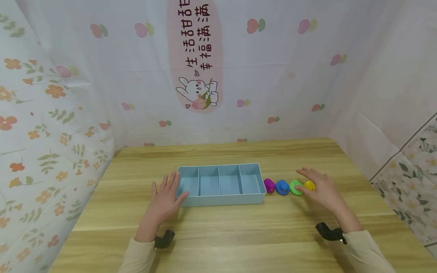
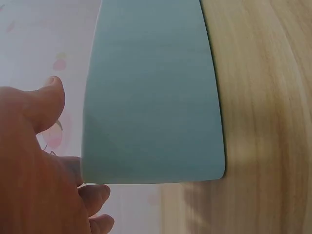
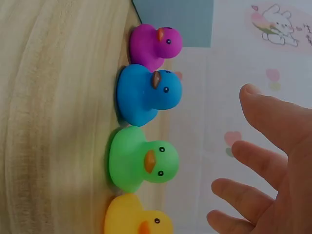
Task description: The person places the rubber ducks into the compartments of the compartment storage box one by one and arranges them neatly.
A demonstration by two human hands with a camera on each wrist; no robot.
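A light blue box [image 1: 222,200] with several compartments in a row stands on the table. At its left end is my left hand [image 1: 165,199], fingers spread, fingertips right by the rim; the left wrist view shows the box's long front wall [image 2: 153,97] beside the thumb. A row of rubber ducks runs from the box's right end: purple [image 3: 146,48], blue [image 3: 136,95], green [image 3: 127,158] and yellow [image 3: 124,217]. Over the green and yellow ducks hovers my right hand [image 1: 322,191], its fingers spread and holding nothing.
The wooden table [image 1: 218,242] reaches back to a printed curtain [image 1: 290,94] with a rabbit drawing. Floral cloth [image 1: 51,151] hangs along the left side, and another patterned cloth [image 1: 413,182] on the right. A black strap mount [image 1: 329,232] sits at the right wrist.
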